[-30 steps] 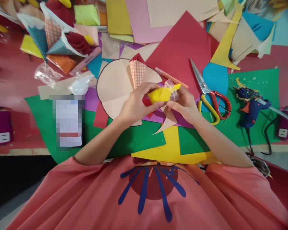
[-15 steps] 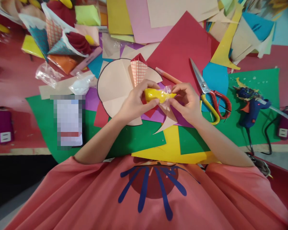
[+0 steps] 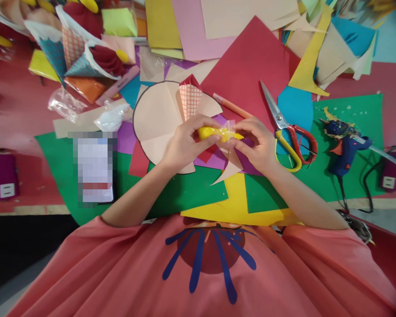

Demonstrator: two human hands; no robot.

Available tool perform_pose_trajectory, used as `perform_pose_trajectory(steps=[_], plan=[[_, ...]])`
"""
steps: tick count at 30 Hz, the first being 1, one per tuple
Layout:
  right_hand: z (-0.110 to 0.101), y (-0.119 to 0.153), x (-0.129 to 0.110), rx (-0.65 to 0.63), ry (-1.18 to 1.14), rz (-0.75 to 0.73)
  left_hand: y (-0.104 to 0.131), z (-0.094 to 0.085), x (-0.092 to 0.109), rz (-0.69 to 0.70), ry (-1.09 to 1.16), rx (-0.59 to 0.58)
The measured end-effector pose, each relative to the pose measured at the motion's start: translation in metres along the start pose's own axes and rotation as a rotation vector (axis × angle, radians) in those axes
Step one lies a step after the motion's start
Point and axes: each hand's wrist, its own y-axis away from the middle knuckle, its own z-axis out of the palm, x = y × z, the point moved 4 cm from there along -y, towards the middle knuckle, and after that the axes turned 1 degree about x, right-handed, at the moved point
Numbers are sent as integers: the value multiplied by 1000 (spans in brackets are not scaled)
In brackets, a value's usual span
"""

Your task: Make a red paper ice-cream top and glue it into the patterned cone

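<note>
A lump of yellow modelling clay [image 3: 207, 132] in a clear plastic wrapper is held over the table between my hands. My left hand [image 3: 187, 143] grips its left end, with thumb and fingers closed round it. The fingertips of my right hand [image 3: 260, 141] pinch the right end, where crumpled film [image 3: 229, 127] shows. Just beyond my left hand, a small checked paper cone [image 3: 190, 99] with a red inside lies on a creased beige paper circle [image 3: 155, 110] with a dark edge. A pencil-like stick [image 3: 231, 105] lies past my right hand.
Open scissors [image 3: 287, 127] lie right of my right hand. Farther right is a blue glue gun [image 3: 345, 152] with a cable. A phone [image 3: 95, 171] lies on green paper at left. Finished cones [image 3: 86, 53], clay packets [image 3: 120, 22] and coloured sheets [image 3: 251, 61] cover the far side.
The film stands up a little more between my fingers, and my hands have shifted slightly. Both keep their hold on the yellow clay.
</note>
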Motion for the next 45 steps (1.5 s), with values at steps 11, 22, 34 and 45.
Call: perform_pose_trajectory(steps=[11, 22, 34, 45], plan=[[4, 1, 5, -95, 17, -10, 2, 3, -2, -29, -1, -6], [7, 2, 2, -126, 74, -128, 2, 8, 0, -53, 118, -70], [0, -1, 0, -15, 27, -72, 1, 0, 0, -53, 56, -25], [8, -2, 7, -128, -60, 22, 2, 6, -4, -18, -38, -74]])
